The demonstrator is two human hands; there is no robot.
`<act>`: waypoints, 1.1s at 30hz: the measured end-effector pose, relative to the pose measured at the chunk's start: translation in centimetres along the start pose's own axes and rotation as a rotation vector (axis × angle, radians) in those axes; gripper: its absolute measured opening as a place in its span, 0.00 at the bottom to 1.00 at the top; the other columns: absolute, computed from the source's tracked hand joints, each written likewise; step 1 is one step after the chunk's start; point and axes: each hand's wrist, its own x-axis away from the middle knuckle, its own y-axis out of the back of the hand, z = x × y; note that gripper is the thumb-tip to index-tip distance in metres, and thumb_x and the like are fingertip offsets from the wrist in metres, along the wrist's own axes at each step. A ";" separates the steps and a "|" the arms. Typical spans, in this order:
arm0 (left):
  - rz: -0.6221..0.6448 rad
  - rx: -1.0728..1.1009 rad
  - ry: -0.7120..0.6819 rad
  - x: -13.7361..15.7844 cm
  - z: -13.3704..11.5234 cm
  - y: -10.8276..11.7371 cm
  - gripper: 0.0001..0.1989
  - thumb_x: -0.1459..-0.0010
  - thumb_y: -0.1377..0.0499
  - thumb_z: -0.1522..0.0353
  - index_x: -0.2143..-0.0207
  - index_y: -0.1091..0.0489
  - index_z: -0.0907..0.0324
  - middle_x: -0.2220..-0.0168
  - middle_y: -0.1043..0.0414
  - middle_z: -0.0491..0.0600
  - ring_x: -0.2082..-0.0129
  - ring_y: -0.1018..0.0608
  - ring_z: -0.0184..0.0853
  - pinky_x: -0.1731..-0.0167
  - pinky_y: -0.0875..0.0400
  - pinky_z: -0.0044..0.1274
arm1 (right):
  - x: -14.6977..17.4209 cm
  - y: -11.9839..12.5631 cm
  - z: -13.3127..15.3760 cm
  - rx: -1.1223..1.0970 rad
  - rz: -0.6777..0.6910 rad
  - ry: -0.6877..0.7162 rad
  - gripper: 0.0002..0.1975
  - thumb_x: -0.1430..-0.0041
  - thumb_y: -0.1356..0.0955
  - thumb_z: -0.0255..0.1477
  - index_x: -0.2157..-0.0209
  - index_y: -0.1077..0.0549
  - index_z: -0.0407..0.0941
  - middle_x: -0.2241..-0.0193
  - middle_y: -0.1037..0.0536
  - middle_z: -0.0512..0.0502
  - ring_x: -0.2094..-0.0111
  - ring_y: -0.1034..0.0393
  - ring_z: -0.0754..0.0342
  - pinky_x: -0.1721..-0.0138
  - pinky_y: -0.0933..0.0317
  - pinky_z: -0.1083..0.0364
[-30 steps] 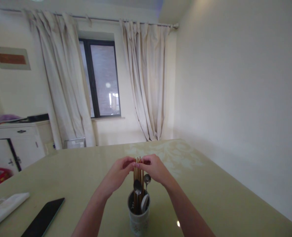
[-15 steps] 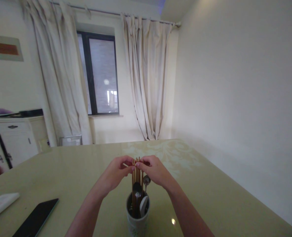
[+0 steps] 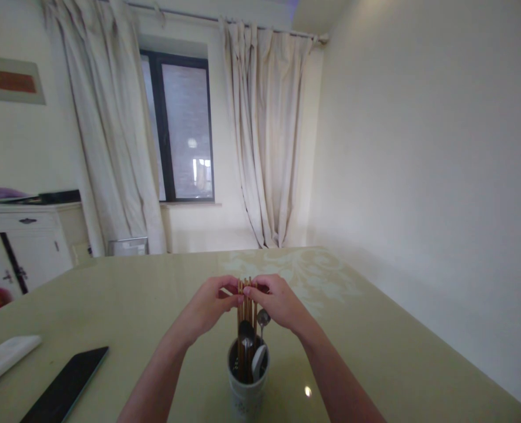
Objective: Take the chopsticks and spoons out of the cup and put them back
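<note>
So the chopsticks are standing in the cup, pretty much upright, tops poking way above its rim. Both hands are up over the cup: left hand in from the left, right hand from the right, wrists bent inward, forearms making a kind of tent around it. Each has thumb and fingers nearly closed in a pinch on the chopstick tops; can't tell how many sticks each has. Also in the cup: a dark spoon at the front, a ladle and a white spoon to the right. Phone-looking black slab lies well left of the cup, window far behind it.
</note>
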 end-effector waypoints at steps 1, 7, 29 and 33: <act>0.006 -0.005 -0.002 0.0 0.2 0.0 0.13 0.47 0.35 0.59 0.65 0.22 0.60 0.67 0.21 0.48 0.69 0.25 0.34 0.69 0.33 0.24 | 0.0 0.0 0.0 -0.002 -0.003 -0.002 0.15 0.39 0.30 0.34 0.78 0.29 0.44 0.81 0.35 0.55 0.76 0.42 0.58 0.74 0.52 0.57; 0.111 0.045 0.022 -0.1 1.1 -0.1 0.14 0.48 0.34 0.62 0.60 0.22 0.60 0.66 0.18 0.50 0.64 0.19 0.39 0.64 0.30 0.26 | -0.1 -0.2 -0.4 -0.001 -0.029 -0.008 0.13 0.41 0.29 0.32 0.77 0.28 0.44 0.80 0.33 0.55 0.75 0.40 0.57 0.74 0.51 0.57; 0.304 -0.042 0.101 0.1 1.7 -1.1 0.12 0.54 0.33 0.65 0.65 0.18 0.59 0.66 0.16 0.50 0.63 0.18 0.43 0.65 0.27 0.26 | 0.0 0.0 -0.7 0.111 -0.035 -0.049 0.16 0.41 0.28 0.34 0.80 0.29 0.44 0.82 0.35 0.55 0.77 0.41 0.57 0.74 0.53 0.57; 0.291 -0.086 0.084 0.1 1.9 -0.9 0.12 0.53 0.33 0.65 0.65 0.18 0.57 0.67 0.16 0.48 0.64 0.18 0.43 0.64 0.27 0.26 | 0.0 0.1 -0.4 0.106 -0.009 -0.063 0.15 0.41 0.28 0.34 0.79 0.27 0.44 0.82 0.33 0.54 0.77 0.40 0.57 0.75 0.52 0.57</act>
